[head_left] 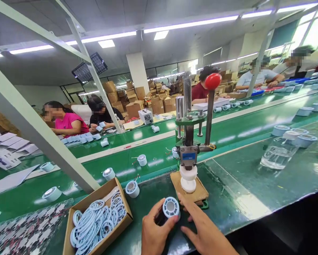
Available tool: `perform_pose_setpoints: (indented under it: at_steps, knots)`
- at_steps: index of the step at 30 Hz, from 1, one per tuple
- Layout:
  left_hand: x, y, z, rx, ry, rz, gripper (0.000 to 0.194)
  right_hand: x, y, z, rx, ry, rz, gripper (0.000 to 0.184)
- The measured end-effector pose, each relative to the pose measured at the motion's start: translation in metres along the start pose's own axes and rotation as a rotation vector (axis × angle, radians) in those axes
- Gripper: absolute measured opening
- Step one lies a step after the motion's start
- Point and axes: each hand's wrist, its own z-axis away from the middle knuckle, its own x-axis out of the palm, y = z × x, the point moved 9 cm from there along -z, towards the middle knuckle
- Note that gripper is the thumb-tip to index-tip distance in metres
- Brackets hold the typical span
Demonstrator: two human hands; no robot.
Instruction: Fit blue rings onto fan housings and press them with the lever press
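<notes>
In my left hand (156, 226) is a light-blue round motor housing (171, 207) with a slotted ring and a grey disc on top; thumb and fingers wrap its side. My right hand (197, 223) is beside it, fingers apart, the index fingertip close to the housing's right edge; whether it touches I cannot tell. Just beyond stands a green hand press (189, 141) with a red ball knob (213, 81) and white round blocks (188, 179) over a cardboard pad (203, 189). To the left, a cardboard box (124, 209) holds many light-blue rings (95, 216).
Another housing (132, 189) stands by the box's corner. Several more ride the green conveyor (159, 170) beyond the bench. A clear plastic container (278, 154) sits at right, near more housings (306, 140). A slanted metal post (42, 131) crosses the left. Co-workers sit across the line.
</notes>
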Motion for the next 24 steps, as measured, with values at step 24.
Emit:
perform_pose_setpoints:
  at_steps: [24]
  knots:
    - [0.079,0.048,-0.056,0.233,0.158,0.113,0.071,-0.294,-0.182,-0.085,-0.472,0.831,-0.056,0.041]
